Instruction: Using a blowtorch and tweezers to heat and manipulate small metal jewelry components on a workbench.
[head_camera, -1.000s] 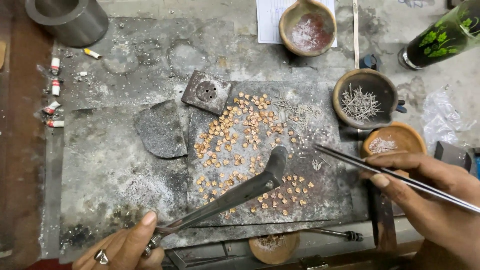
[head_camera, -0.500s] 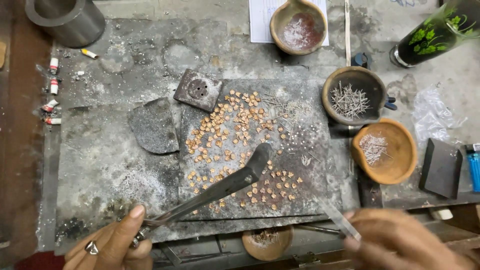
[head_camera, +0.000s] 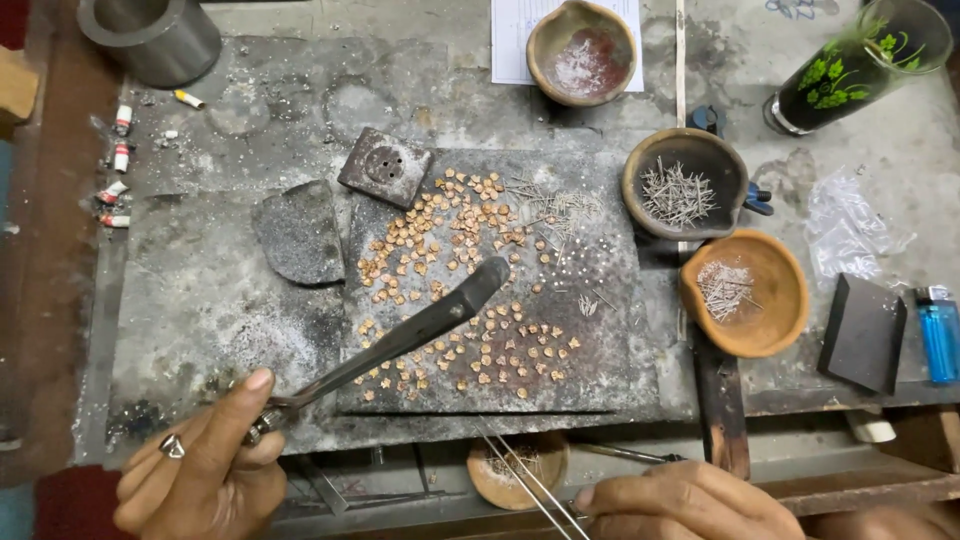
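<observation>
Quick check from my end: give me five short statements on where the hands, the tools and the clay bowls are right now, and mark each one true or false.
1. The left hand holds a long dark metal torch-like tool whose tip lies over the small copper-coloured pieces. True.
2. The right hand holds thin metal tweezers at the bench's front edge. True.
3. The tweezers are picking a pin from the dark clay bowl of wire pins. False: they are well away from it, low in the frame.
4. The blue lighter lies at the far left. False: far right.
5. The orange clay bowl is empty. False: it holds thin pins.
</observation>
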